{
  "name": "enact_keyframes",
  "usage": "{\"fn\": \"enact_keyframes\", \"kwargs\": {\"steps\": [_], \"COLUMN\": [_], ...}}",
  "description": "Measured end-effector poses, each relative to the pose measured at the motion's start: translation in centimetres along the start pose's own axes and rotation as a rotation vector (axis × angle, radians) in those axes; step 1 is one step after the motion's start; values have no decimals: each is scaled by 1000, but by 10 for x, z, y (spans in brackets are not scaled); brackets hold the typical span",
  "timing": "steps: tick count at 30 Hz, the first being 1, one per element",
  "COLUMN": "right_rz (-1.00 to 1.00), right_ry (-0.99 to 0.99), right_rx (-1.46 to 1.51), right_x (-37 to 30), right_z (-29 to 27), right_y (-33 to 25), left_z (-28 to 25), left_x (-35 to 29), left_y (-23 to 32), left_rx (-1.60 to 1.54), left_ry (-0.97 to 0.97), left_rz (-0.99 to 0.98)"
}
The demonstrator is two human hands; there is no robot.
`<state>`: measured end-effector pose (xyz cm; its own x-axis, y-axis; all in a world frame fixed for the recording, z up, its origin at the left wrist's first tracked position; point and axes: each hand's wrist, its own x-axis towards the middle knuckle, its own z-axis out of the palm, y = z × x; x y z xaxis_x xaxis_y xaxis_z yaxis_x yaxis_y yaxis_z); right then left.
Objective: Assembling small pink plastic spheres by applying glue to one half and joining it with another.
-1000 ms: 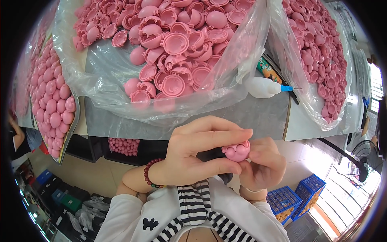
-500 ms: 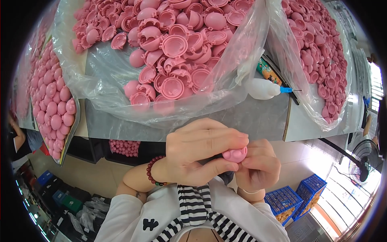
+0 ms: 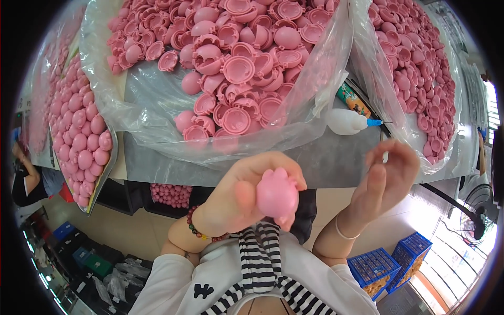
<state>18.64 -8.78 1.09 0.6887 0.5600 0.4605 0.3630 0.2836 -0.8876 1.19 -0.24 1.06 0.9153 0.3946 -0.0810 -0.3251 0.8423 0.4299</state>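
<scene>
My left hand (image 3: 236, 202) is closed around a round pink plastic toy ball (image 3: 277, 193) with small bumps on top and a little knob below. It holds the ball above my lap, just in front of the table edge. Out to the right, my right hand (image 3: 391, 181) is raised with fingers loosely bent and thumb apart; I see no object held in it. Closest to it lies a white squeeze bottle (image 3: 346, 122) with a blue needle tip. Beyond the left hand, pink half shells (image 3: 239, 69) are heaped on a clear plastic bag (image 3: 157, 137).
More pink shells (image 3: 401, 81) fill a second bag at right. Assembled pink balls (image 3: 79, 142) pile up at left, and others sit in a black bin (image 3: 116, 195) under the table. Blue crates (image 3: 374, 265) and a fan (image 3: 476, 212) stand at right. Another person's arm (image 3: 32, 170) shows at far left.
My hands have come apart. The right hand let go of the pink ball and moved right, toward the squeeze bottle. My left hand now holds the ball alone, turned and shifted slightly left.
</scene>
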Motion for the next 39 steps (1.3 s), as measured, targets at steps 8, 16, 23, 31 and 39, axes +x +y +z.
{"fn": "enact_keyframes", "kwargs": {"steps": [8,16,23,31,39], "right_rz": [100,201,185,182,169], "right_ry": [-228,-205,-271,-233,-234], "right_rx": [-444,-143,-94,-137,-148], "right_x": [12,-1,-1,0,-1], "right_z": [18,-3,-3,1,3], "right_y": [14,8,9,6,4], "left_z": [6,1,-51,-32,-37], "left_x": [-6,-44,-114,-118,-15], "left_y": [5,56,220,216,105], "left_rx": [-60,629,2259,2271,2233], "left_ry": [84,90,1024,1193,543], "left_rz": [-16,311,737,958,543]}}
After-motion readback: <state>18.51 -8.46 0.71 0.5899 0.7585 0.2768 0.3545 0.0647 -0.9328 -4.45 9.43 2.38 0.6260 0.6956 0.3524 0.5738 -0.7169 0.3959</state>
